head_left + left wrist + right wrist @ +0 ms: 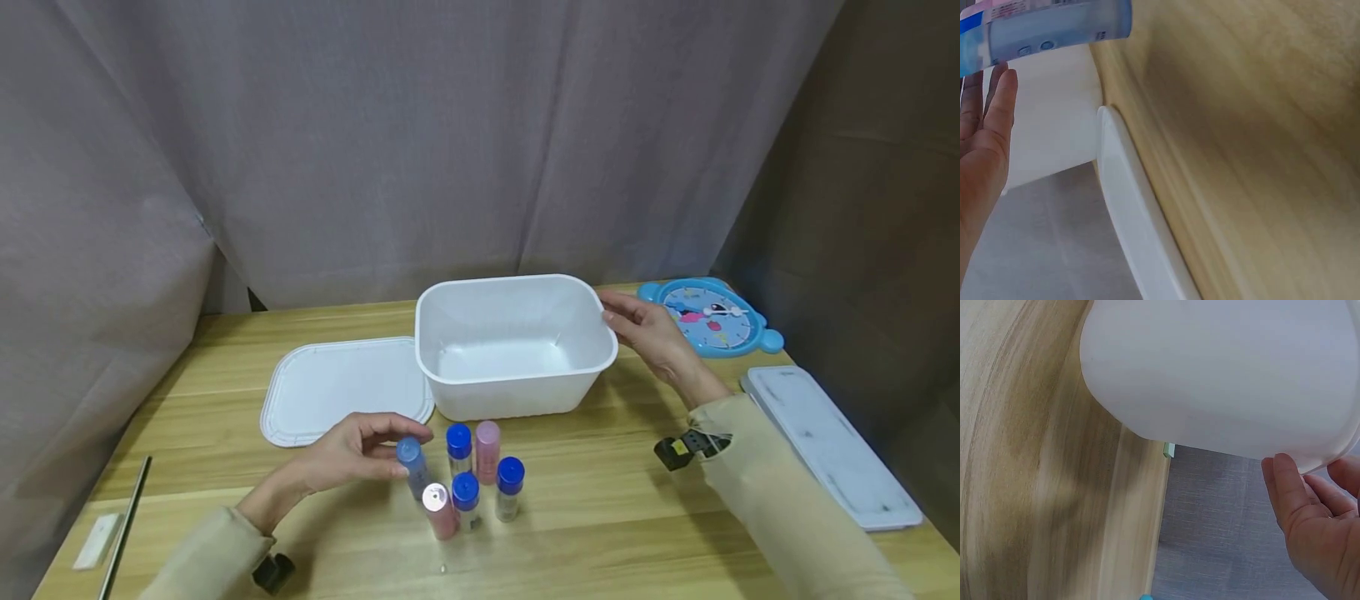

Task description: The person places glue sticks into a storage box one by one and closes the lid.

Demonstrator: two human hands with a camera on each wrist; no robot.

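Note:
A white plastic tub (450, 333) stands open at the table's middle, and its flat white lid (337, 387) lies just to its left. In front of the tub stands a cluster of small bottles: blue-capped clear ones (510, 487) and pink ones (487, 450). My left hand (360, 454) holds a light blue bottle (410, 465) at the cluster's left edge, slightly tilted, between thumb and fingers. That bottle (1047, 25) crosses my fingertips (997, 100) in the left wrist view. My right hand (645, 329) grips the tub's right rim; my thumb (1285, 487) sits under the rim of the tub (1222, 375).
A blue toy clock (708, 317) lies at the back right. A long pale tray (832, 442) lies along the right edge. A metal rod (123, 525) and a small white piece (97, 540) lie at the front left. A grey curtain hangs behind the table.

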